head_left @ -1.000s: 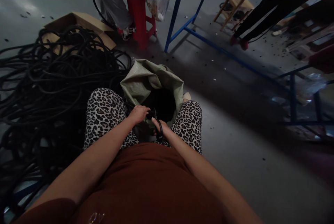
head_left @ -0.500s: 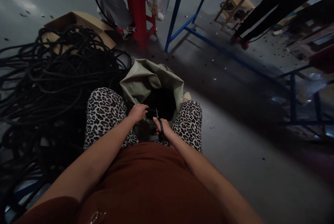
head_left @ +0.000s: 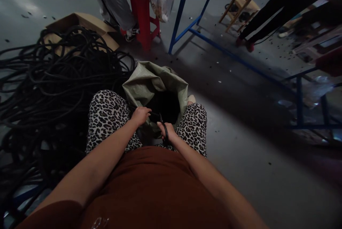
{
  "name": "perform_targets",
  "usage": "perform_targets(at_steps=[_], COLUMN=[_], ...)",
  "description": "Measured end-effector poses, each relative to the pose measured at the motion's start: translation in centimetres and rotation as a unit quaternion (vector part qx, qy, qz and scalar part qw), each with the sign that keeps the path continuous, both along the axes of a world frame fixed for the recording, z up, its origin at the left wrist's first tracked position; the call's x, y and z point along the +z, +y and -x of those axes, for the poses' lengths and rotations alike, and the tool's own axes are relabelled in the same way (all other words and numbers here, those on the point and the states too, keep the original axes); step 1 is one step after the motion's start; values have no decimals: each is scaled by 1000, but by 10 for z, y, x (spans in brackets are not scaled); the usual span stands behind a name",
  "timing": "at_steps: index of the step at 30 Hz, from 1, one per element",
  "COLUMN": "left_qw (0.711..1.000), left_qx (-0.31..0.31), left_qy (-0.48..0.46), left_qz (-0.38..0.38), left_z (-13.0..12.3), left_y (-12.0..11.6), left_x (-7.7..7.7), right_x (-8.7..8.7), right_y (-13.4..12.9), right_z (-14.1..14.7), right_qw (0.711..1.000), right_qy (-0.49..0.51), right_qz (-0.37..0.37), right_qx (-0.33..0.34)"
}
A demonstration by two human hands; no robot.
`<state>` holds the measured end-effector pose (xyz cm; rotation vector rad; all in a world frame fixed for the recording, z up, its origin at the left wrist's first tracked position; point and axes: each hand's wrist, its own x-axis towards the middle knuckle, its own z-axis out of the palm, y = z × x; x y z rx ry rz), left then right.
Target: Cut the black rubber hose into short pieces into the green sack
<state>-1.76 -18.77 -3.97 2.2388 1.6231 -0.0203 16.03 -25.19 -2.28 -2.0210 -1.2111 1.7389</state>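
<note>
our left hand (head_left: 141, 115) pinches slim black cord (head_left: 154, 114) at twelve o'clock; our right hand (head_left: 171, 133) grips black-handled metal scissors (head_left: 166, 133); cutting seemingly needs steadiness.

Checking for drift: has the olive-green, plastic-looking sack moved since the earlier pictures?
No, the olive-green sack shows no visible shift against the blue metal table leg.

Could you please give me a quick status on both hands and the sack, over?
Left hand holding black cord. Right hand holding scissors. Sack open between knees. Cable pile close at left.
</note>
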Motion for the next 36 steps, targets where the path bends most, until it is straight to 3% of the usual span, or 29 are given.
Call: perform_targets(at_steps=[5, 12, 20, 29, 36], left_qw=[1000, 999, 999, 999, 999], left_qx=[25, 17, -38, -34, -31], left_qy=[18, 40, 26, 9, 17], left_qz=[-3, 2, 4, 13, 15], left_z=[-1, -2, -3, -6, -7], left_y=[1, 1, -1, -2, -3], left_x=[5, 6, 4, 5, 6], right_x=[13, 16, 21, 3, 1], right_y=[-1, -1, 5, 5, 5], right_z=[0, 1, 6, 7, 7], right_qw=[997, 992, 993, 996, 997], right_qy=[28, 62, 49, 47, 47], right_qz=[61, 109, 107, 70, 63], right_qx=[-41, 10, 7, -18, -23])
